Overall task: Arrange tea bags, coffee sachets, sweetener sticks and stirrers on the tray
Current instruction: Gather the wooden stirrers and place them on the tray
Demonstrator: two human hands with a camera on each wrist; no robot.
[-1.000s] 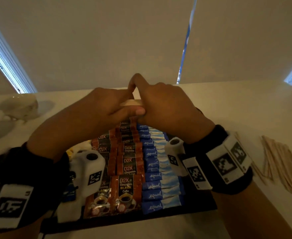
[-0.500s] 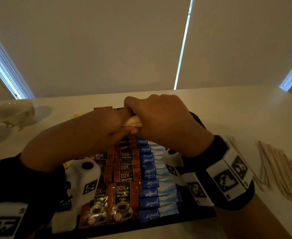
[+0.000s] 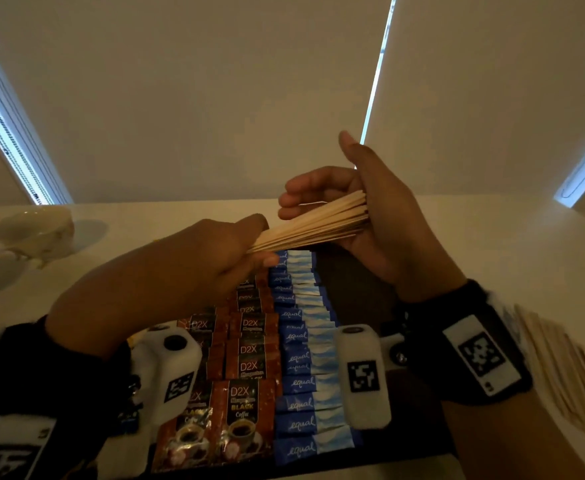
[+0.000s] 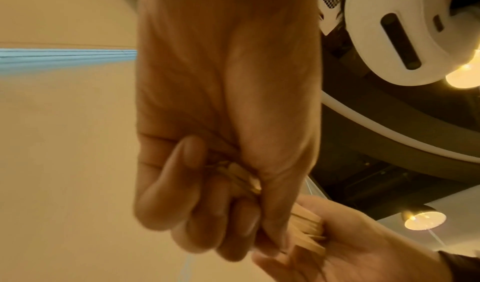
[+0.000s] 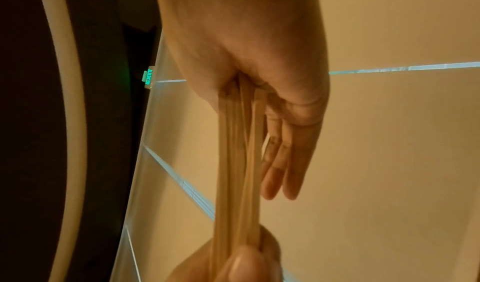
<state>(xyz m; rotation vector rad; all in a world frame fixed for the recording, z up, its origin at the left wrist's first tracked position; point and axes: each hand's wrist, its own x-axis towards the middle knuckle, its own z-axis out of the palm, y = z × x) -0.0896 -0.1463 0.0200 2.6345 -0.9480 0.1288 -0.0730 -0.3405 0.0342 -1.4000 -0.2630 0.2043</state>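
A bundle of wooden stirrers (image 3: 312,225) hangs level above the far end of the black tray (image 3: 370,282). My left hand (image 3: 235,251) grips its left end in a fist. My right hand (image 3: 377,195) is open, its palm set against the right ends, fingers straight behind the bundle and thumb up. The right wrist view shows the stirrers (image 5: 239,163) running from that palm to the left hand (image 5: 241,266). Brown coffee sachets (image 3: 249,362) and blue sweetener sticks (image 3: 298,358) lie in overlapping columns on the tray. My left wrist hides the tray's left part.
A pile of loose stirrers (image 3: 561,368) lies on the white table to the right of the tray. A pale cup (image 3: 31,233) stands at the far left. A bare dark strip of tray runs to the right of the sweetener sticks.
Both hands were bunched together around the bundle. They have since drawn apart: the right hand opened and slid to the stirrers' right ends, and the bundle's length now shows.
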